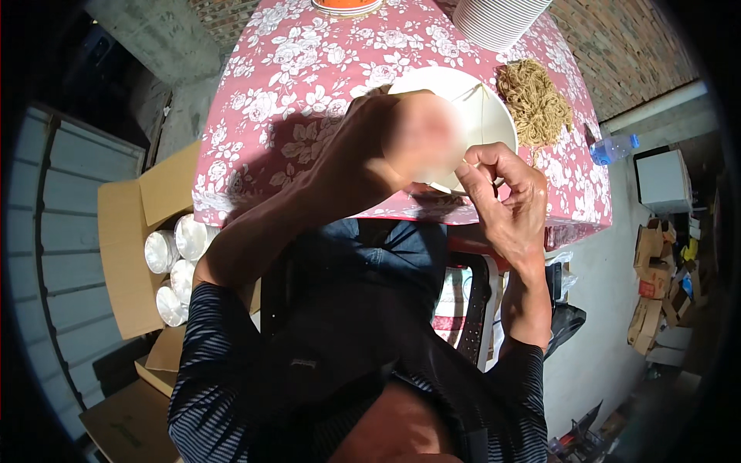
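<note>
A white paper bucket [498, 119] lies at the table's near edge with its open mouth toward me. Inside it a thin tan cord [480, 100] runs down from the far rim. My left hand [421, 143] is over the bucket's left side, and blur hides its fingers. At the near right rim, my right hand [505, 189] is closed, thumb and forefinger pinched on what looks like the cord's end. A tangled heap of tan cords [534, 104] lies just right of the bucket.
A pink flowered cloth [262, 100] covers the table. Farther back stand a stack of white buckets [502, 19] and an orange container [347, 6]. A plastic bottle [614, 149] is beyond the right edge. On the left, a cardboard box [123, 255] holds several wrapped white rolls or stacks [181, 270].
</note>
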The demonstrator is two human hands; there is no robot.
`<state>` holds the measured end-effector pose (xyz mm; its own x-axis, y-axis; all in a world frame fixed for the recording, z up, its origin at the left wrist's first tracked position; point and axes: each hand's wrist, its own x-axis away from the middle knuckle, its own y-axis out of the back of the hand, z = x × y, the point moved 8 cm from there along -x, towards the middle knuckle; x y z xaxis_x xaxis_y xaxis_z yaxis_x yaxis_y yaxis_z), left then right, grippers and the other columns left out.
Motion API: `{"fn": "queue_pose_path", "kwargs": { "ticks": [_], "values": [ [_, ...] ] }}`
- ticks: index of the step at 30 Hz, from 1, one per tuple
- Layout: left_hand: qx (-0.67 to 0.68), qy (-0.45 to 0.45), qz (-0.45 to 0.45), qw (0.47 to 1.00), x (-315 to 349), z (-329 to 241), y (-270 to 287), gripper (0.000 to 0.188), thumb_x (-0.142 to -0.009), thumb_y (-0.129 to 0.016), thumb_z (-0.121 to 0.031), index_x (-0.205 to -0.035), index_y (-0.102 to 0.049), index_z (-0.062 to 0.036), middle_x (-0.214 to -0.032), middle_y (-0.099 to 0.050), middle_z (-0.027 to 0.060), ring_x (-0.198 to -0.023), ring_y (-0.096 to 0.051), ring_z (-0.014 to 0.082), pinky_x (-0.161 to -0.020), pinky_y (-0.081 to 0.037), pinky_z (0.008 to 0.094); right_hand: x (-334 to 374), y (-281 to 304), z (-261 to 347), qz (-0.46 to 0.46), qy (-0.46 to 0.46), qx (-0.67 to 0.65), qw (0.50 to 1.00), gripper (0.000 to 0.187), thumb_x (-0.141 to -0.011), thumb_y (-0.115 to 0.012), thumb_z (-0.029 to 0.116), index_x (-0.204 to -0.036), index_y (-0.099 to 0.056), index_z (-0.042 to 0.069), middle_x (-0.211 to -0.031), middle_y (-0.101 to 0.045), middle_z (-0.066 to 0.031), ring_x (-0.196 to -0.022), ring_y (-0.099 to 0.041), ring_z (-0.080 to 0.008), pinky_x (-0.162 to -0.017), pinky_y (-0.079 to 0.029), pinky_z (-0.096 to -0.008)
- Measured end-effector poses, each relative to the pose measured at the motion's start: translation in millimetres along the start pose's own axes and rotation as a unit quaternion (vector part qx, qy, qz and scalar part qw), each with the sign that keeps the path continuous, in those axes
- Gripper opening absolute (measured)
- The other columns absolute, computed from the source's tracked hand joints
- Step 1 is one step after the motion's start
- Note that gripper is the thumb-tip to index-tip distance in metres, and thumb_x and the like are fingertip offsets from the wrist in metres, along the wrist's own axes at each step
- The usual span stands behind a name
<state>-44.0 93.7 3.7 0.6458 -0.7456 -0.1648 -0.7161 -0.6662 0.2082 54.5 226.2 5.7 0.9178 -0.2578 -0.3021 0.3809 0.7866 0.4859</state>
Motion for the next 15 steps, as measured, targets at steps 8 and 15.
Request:
{"fn": "queue_pose_path", "kwargs": {
  "ticks": [8, 15],
  "values": [
    [-0.161, -0.133, -0.017, 0.978, 7.5, -16.9, -1.4, 0.010, -0.092, -0.072, -0.006, -0.098, -0.070, 0.0017, -0.087, -0.072, 0.0127, -0.077, -0.071, 0.0209, -0.070, -0.055, 0.0317, 2.5, 1.2, 11.7, -0.035, 0.074, 0.085, 0.993, 0.004, -0.086, -0.075, 0.004, -0.089, -0.073, 0.001, -0.063, -0.062, -0.0066, -0.056, -0.050, -0.0171, -0.061, -0.041, -0.0320],
    [-0.242, -0.215, -0.038, 0.946, 14.9, -25.7, -7.7, 0.009, -0.095, -0.067, -0.006, -0.099, -0.067, 0.0021, -0.087, -0.068, 0.0150, -0.077, -0.068, 0.0267, -0.070, -0.053, 0.0343, 2.4, 1.4, 13.7, -0.041, 0.088, 0.103, 0.990, 0.005, -0.085, -0.074, 0.003, -0.088, -0.071, 0.002, -0.060, -0.058, -0.0062, -0.055, -0.049, -0.0176, -0.060, -0.041, -0.0327]
  ]
}}
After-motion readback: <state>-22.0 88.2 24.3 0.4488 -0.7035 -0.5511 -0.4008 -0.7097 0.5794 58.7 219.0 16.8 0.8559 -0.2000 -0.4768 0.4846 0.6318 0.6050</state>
